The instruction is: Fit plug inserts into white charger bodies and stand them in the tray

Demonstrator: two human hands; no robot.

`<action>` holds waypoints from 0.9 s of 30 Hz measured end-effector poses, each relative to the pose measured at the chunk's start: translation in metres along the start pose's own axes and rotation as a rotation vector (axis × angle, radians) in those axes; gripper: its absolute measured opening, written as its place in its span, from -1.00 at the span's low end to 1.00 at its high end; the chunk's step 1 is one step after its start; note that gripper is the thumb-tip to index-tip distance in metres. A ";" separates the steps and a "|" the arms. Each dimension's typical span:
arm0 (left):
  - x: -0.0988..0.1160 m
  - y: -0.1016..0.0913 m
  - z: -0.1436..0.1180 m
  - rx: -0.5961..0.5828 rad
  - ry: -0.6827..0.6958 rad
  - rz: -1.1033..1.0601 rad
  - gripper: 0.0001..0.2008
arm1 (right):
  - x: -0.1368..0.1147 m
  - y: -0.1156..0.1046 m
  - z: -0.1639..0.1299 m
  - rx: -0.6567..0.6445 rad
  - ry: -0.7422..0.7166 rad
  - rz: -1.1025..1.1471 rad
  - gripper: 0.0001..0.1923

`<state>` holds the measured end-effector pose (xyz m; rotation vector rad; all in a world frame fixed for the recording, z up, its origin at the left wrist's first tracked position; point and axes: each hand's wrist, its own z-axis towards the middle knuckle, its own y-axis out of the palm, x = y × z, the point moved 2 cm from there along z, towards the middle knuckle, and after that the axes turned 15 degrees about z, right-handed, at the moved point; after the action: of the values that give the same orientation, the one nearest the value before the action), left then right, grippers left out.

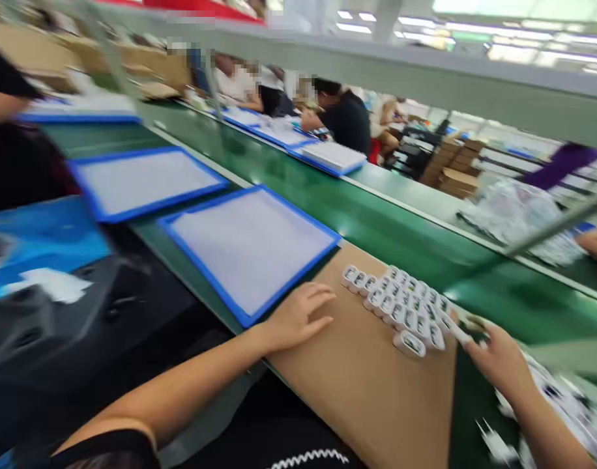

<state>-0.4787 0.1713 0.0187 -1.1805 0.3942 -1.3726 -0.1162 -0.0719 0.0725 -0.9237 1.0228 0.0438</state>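
Observation:
My left hand (298, 317) lies flat, fingers spread, on the near left edge of a brown cardboard sheet (362, 378), touching the corner of a blue-framed white tray (252, 247). On the cardboard's far end sit several small white charger-like parts (401, 306) packed in rows. My right hand (494, 355) is at the right end of those rows, fingers closed around one small white part (462, 333); blur hides the grip's detail.
A green conveyor belt (377, 215) runs diagonally past. A second blue-framed tray (142, 179) lies to the left, more trays farther along. Loose white parts (562, 397) pile at the right. Other people sit across the belt; a person in black stands at far left.

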 end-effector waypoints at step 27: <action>0.055 0.029 0.065 0.061 -0.005 0.023 -0.49 | -0.040 0.048 -0.134 -0.001 0.602 1.327 -0.51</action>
<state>-0.3974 0.1432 0.0443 -1.1265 0.3588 -1.3524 -0.2543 -0.1169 0.0462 -0.0947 2.0495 0.9113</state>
